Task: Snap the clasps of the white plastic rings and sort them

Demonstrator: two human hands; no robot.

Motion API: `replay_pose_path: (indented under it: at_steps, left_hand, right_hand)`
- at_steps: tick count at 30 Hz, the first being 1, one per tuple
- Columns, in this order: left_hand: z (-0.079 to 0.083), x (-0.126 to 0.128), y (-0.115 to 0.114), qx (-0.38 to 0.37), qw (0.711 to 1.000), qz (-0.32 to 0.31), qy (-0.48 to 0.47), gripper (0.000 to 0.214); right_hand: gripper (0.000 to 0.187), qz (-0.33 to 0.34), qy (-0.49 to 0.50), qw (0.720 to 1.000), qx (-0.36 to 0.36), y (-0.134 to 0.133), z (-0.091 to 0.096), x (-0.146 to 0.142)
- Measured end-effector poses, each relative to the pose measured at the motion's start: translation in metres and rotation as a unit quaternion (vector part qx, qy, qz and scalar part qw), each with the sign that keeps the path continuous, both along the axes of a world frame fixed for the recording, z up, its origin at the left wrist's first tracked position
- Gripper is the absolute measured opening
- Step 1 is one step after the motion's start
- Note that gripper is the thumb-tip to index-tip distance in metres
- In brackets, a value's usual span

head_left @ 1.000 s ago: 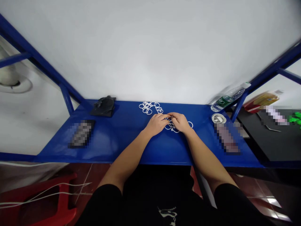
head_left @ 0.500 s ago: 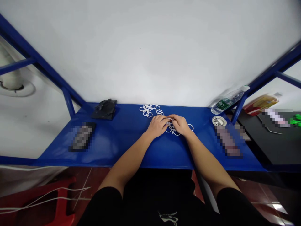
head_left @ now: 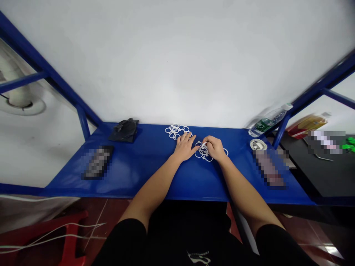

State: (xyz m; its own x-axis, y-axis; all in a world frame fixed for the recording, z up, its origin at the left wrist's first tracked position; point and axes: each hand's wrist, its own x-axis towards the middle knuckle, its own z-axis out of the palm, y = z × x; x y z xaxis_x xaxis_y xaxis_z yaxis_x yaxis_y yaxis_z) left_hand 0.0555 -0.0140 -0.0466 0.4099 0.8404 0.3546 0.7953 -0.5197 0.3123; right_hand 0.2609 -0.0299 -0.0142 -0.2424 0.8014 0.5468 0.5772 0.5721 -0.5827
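Two groups of thin white rings, which look like cable ties closed into loops, lie on the blue tabletop [head_left: 122, 162]. My left hand [head_left: 184, 147] is open with fingers spread, its fingertips at the near right edge of the far ring pile [head_left: 174, 130]. To its right, my right hand [head_left: 215, 147] is closed, thumb and fingers pinching a white ring [head_left: 204, 145] at the upper part of the nearer ring pile [head_left: 205, 158]. That hand covers part of this pile, and one loop shows beyond its right side.
A crumpled black bag [head_left: 124, 130] and a blurred dark item [head_left: 98, 162] are at the left. On the right stand a water bottle [head_left: 267, 122], a tape roll [head_left: 258, 145] and a blurred flat item [head_left: 269, 169]. Blue frame bars [head_left: 83, 120] rise at both sides. A wall closes off the back.
My hands have come apart. The left has moved slightly left and spread its fingers toward the far pile; the right stays over the nearer pile, pinching a ring.
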Motion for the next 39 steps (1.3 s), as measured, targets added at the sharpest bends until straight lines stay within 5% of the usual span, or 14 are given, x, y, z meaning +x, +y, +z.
replay_pose_path:
  at_steps: [14,22,29,39]
  left_hand:
    - [0.003,-0.01,0.0,-0.02,0.996,0.083,0.017,0.028]
    - [-0.001,-0.014,0.004,0.007,0.997,0.071,-0.005,0.023]
    - [0.002,-0.015,0.003,-0.024,0.997,0.066,-0.012,0.015]
    - [0.008,-0.014,-0.002,-0.06,0.993,0.071,-0.071,0.012]
  right_hand:
    - [0.037,0.005,-0.086,0.995,-0.042,0.002,-0.008,-0.002]
    - [0.041,0.0,-0.074,0.997,-0.036,0.002,-0.008,-0.001]
    - [0.038,0.036,-0.085,0.996,-0.018,0.001,-0.004,-0.001]
    - [0.027,0.002,-0.089,0.996,-0.018,-0.001,-0.003,-0.004]
